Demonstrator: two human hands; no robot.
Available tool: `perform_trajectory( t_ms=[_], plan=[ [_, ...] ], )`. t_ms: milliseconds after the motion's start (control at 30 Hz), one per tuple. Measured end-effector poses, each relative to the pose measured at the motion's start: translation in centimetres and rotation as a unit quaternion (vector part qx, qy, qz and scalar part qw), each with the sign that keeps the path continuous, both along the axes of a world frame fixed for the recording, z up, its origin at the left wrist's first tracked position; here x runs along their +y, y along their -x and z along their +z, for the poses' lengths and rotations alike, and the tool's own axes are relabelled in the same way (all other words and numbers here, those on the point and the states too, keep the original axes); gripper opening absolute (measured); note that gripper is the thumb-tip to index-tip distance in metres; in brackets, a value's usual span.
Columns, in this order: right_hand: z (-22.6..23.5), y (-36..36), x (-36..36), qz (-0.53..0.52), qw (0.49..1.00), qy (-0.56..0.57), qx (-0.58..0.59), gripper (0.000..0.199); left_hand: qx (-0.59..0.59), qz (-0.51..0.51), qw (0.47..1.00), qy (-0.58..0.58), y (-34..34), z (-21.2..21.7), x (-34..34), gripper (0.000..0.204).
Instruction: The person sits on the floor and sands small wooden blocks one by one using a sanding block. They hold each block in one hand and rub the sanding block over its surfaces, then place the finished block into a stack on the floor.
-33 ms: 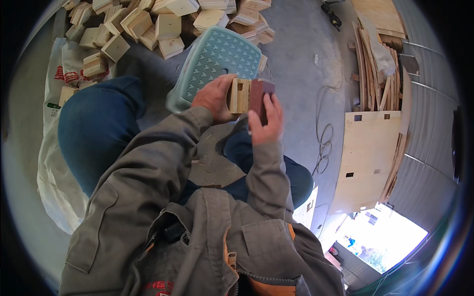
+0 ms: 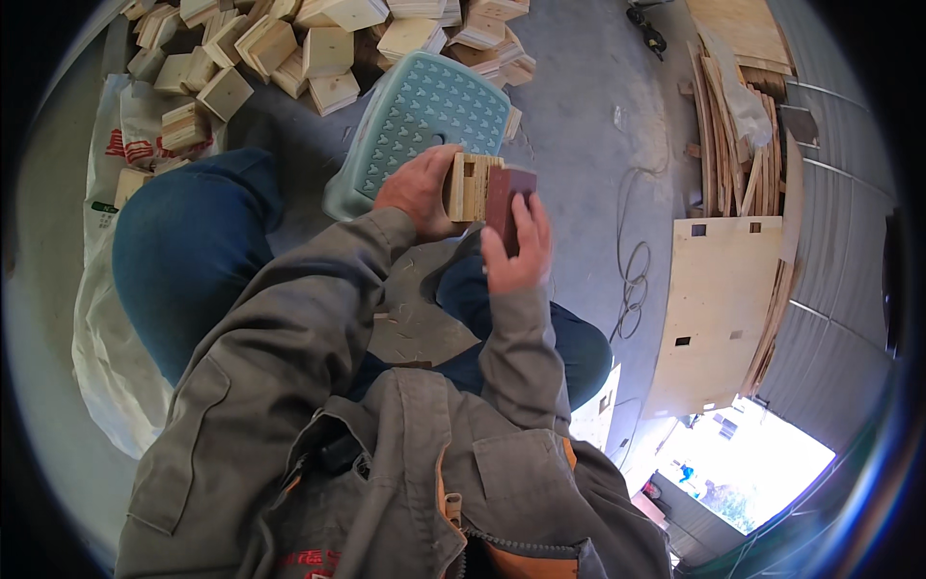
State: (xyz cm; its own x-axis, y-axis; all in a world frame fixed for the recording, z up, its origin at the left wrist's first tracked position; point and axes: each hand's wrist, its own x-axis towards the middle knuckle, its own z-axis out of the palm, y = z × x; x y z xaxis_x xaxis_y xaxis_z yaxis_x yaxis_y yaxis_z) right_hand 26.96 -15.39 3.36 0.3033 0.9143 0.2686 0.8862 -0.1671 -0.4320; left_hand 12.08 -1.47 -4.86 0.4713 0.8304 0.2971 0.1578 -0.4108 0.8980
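My left hand point(image 2: 421, 194) is closed around the left side of a pale plywood block point(image 2: 470, 190) with a small dark square notch near its top. My right hand point(image 2: 522, 245) grips a reddish-brown sanding block point(image 2: 505, 201), thumb on one side and fingers over its face. The sanding block lies against the right side of the plywood, its top edge a little lower than the plywood's. Both are held up just over the near right part of a teal plastic stool point(image 2: 410, 121). The plywood's left edge is hidden by my left hand.
A heap of similar wooden blocks point(image 2: 328, 53) lies beyond the stool. White sacking point(image 2: 116, 357) spreads at the left beside my bent knee point(image 2: 193, 261). On the right are a looped cable point(image 2: 632, 280), stacked boards point(image 2: 723, 135) and a leaning plywood sheet point(image 2: 719, 289).
My right hand has slid the sanding block slightly toward me along the plywood's side. The left hand and the plywood block hold still.
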Motion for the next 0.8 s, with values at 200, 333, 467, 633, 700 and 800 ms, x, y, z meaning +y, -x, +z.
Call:
perform_trajectory(
  t_ms=[200,333,467,633,700,800],
  plan=[
    [0.3,2.3,-3.0,0.002,0.997,-0.004,-0.073,0.069,0.003,-0.013,1.0,0.016,0.4,0.3,0.0,0.093],
    [0.0,1.6,0.4,0.004,0.995,-0.006,-0.095,0.068,0.018,0.001,1.0,0.005,0.5,0.0,-0.1,0.092],
    [-0.1,-0.1,7.8,-0.01,0.998,0.005,-0.063,0.062,0.019,-0.004,1.0,0.023,0.6,0.5,-0.1,0.091],
    [0.7,-1.1,13.2,-0.06,0.992,0.087,-0.063,0.061,0.017,-0.004,1.0,0.012,0.4,0.8,-0.2,0.09],
    [0.5,-1.3,12.8,-0.055,0.992,0.076,-0.088,0.061,0.015,-0.004,1.0,0.006,0.2,0.8,-0.2,0.09],
    [-0.9,-0.9,9.6,-0.019,0.993,0.017,-0.118,0.062,0.031,0.001,1.0,0.001,0.4,0.6,0.0,0.09]
  ],
)
